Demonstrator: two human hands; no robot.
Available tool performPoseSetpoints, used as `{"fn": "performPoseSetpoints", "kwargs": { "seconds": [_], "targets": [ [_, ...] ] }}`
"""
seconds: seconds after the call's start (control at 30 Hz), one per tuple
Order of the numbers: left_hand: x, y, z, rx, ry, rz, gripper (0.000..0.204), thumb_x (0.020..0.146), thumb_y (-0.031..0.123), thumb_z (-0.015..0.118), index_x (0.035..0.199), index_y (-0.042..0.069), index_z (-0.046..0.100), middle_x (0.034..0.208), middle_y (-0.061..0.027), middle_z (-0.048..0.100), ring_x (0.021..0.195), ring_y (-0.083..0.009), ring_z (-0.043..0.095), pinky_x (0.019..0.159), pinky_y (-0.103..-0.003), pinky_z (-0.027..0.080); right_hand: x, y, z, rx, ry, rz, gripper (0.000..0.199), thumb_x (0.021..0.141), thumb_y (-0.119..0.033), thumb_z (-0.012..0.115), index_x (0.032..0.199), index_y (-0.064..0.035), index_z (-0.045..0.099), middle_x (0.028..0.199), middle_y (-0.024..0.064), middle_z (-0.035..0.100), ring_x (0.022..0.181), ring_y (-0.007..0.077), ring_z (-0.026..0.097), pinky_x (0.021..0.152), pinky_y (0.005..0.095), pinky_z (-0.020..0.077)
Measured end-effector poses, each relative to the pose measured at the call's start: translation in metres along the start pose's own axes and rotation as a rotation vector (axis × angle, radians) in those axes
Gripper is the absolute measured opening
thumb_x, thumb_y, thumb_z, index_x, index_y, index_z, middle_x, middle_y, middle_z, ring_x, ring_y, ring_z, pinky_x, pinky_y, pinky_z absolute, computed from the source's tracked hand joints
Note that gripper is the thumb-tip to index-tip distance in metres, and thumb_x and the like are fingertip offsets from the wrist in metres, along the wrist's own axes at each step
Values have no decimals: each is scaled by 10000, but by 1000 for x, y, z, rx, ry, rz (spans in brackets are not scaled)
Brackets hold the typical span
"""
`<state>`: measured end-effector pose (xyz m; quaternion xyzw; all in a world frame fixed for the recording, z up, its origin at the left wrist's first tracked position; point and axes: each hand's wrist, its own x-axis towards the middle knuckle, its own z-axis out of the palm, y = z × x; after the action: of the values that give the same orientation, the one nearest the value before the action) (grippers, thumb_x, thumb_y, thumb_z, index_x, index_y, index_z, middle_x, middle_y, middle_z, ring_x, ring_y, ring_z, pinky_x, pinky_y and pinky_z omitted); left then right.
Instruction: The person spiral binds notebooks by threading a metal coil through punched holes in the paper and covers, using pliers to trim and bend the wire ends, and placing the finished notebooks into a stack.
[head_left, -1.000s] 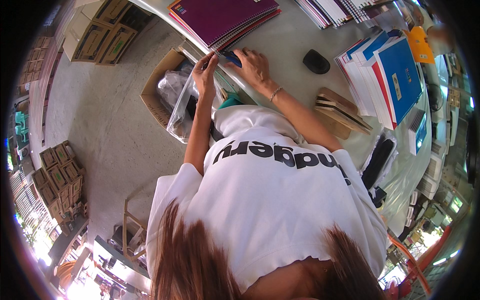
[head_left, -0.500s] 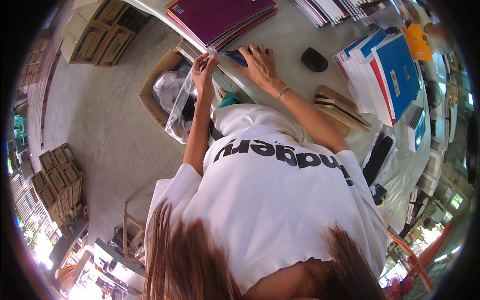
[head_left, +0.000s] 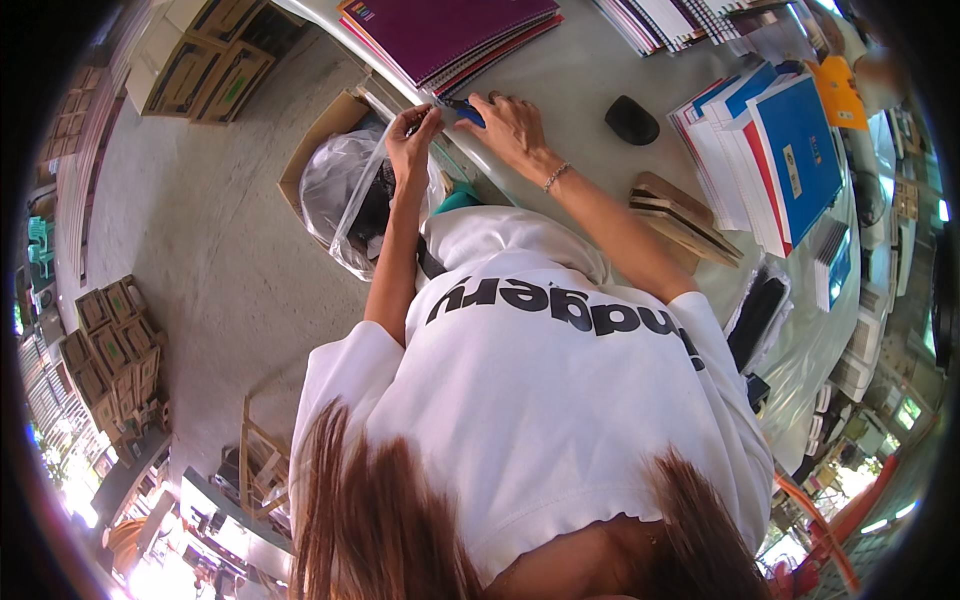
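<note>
The two hands work close together but apart, in the upper middle of the frame, at the near edge of a pale worktop (head_left: 590,85). The right hand (head_left: 512,132) is closed around a blue-handled tool (head_left: 468,114), whose dark tip points left toward the lower corner of a stack of spiral-bound notebooks (head_left: 455,38) with a purple cover on top. The left hand (head_left: 412,140) is just left of that tip, thumb and fingers bent in toward one another beside the same corner; whether they grip anything cannot be told.

Below and left of the left hand, a cardboard box (head_left: 322,125) holds a clear plastic bag (head_left: 340,172) with something dark inside. Right of the right hand, a black computer mouse (head_left: 632,120) lies on the worktop, with wooden blocks (head_left: 685,222) below it. A pile of blue-covered books (head_left: 797,160) stands at the right of the frame, near an orange packet (head_left: 838,92). More spiral-bound books (head_left: 665,22) lie at the top edge, and brown cartons (head_left: 205,60) sit at upper left.
</note>
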<state>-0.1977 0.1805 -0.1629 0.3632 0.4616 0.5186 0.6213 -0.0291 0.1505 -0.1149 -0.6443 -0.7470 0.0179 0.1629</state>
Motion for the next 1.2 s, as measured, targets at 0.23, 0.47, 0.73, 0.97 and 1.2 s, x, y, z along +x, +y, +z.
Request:
{"fn": "performPoseSetpoints", "kwargs": {
  "seconds": [0.23, 0.47, 0.73, 0.97, 1.2],
  "targets": [
    [-3, 17, -20, 108, 2, -5, 282, 844, 152, 727, 1019, -50, 637, 912, -86, 651, 794, -145, 647, 746, -250, 530, 3, 6, 4, 103, -105, 18, 425, 870, -495, 607, 1012, -96, 582, 777, 129, 651, 667, 334, 665, 587, 431, 515],
    [-60, 2, -140, 763, -84, -282, 343, 781, 188, 738, 1044, -17, 655, 991, -119, 658, 895, -182, 633, 820, -307, 506, -17, 20, -8, 202, 15, 99, 447, 892, -480, 585, 1080, -80, 518, 836, 154, 618, 745, 341, 631, 656, 463, 494],
    [-34, 55, -52, 765, 58, 56, 465, 878, 377, 670, 1188, 36, 605, 1158, -154, 630, 1092, -264, 597, 906, -372, 472, -22, -1, -17, 71, 142, 59, 447, 882, -339, 590, 1153, -27, 422, 1026, 201, 537, 871, 329, 548, 740, 473, 436],
    [65, 53, -13, 171, 35, -129, 877, 769, 595, 686, 1350, 0, 408, 1207, -156, 505, 953, -246, 561, 812, -412, 505, -3, -30, -4, 131, 110, 33, 466, 837, -354, 653, 1114, -43, 444, 1032, 185, 536, 927, 330, 523, 772, 458, 397],
    [79, 56, 1, 224, -1, -259, 989, 693, 537, 779, 1376, 0, 307, 1163, -148, 480, 903, -222, 539, 781, -392, 517, 4, -29, -1, 134, 126, 10, 441, 847, -353, 645, 1100, -40, 464, 1036, 185, 542, 939, 333, 523, 769, 464, 395]
  ]
}}
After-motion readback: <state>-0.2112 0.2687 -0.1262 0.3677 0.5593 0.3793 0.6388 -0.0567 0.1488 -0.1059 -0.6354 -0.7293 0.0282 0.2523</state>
